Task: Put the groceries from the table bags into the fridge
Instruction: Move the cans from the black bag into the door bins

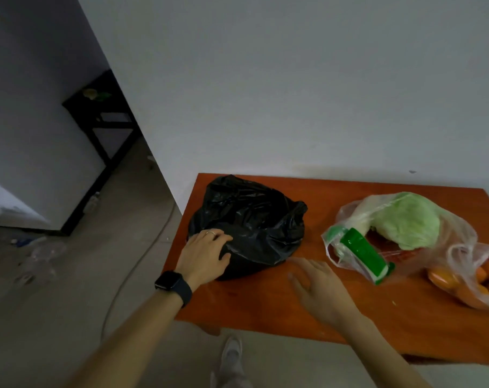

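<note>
A crumpled black plastic bag (254,219) lies on the left part of the orange-brown table (265,303). My left hand (205,254), with a dark watch on the wrist, rests on the bag's near left side with its fingers spread. My right hand (316,287) hovers open over the table just right of the bag, blurred, holding nothing. To the right lies a clear plastic bag (347,214) with a pale green cabbage (408,219) and a green-capped bottle (363,254) in it. At the right edge, another clear bag holds orange fruit (444,278). No fridge is in view.
The table stands against a white wall (293,79). At the far left is a dark shelf unit (103,130). A cable (131,270) runs across the grey floor, and some litter lies at the left. A white shoe (232,357) shows below the table's front edge.
</note>
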A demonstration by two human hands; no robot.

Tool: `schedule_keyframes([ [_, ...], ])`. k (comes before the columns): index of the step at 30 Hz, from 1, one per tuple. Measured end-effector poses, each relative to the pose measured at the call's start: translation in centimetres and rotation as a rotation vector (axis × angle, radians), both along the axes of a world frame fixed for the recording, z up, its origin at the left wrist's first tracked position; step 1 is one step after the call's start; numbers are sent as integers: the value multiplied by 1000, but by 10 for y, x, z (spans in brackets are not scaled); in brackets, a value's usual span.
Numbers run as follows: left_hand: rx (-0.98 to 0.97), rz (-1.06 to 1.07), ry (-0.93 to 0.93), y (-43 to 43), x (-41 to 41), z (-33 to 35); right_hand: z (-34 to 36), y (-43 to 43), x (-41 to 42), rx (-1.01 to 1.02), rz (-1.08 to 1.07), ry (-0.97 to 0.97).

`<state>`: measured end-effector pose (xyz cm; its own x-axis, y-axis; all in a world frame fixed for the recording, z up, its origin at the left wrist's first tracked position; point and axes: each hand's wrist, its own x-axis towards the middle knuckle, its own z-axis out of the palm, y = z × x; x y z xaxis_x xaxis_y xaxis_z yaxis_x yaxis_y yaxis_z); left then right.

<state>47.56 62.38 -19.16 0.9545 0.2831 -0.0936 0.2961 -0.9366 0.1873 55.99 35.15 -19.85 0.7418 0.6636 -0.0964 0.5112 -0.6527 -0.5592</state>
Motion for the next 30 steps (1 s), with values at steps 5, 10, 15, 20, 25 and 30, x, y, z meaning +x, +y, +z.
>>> schedule_keyframes([
  [5, 31, -182, 81, 46, 65, -32, -29, 46, 26, -79, -95, 105],
  [10, 125, -349, 143, 85, 125, -65, -48, 100, 69, -129, -149, 174],
  [15, 301, -502, 268, 119, 159, -86, -74, 153, 109, -213, -132, 149],
  [20, 152, -559, 584, 150, 144, -96, -102, 171, 108, -399, -142, 233],
  [25, -23, -483, 722, 166, 118, -106, -116, 151, 74, -534, -175, 72],
  [30, 65, -449, 617, 163, 115, -118, -122, 147, 79, -488, -356, 189],
])
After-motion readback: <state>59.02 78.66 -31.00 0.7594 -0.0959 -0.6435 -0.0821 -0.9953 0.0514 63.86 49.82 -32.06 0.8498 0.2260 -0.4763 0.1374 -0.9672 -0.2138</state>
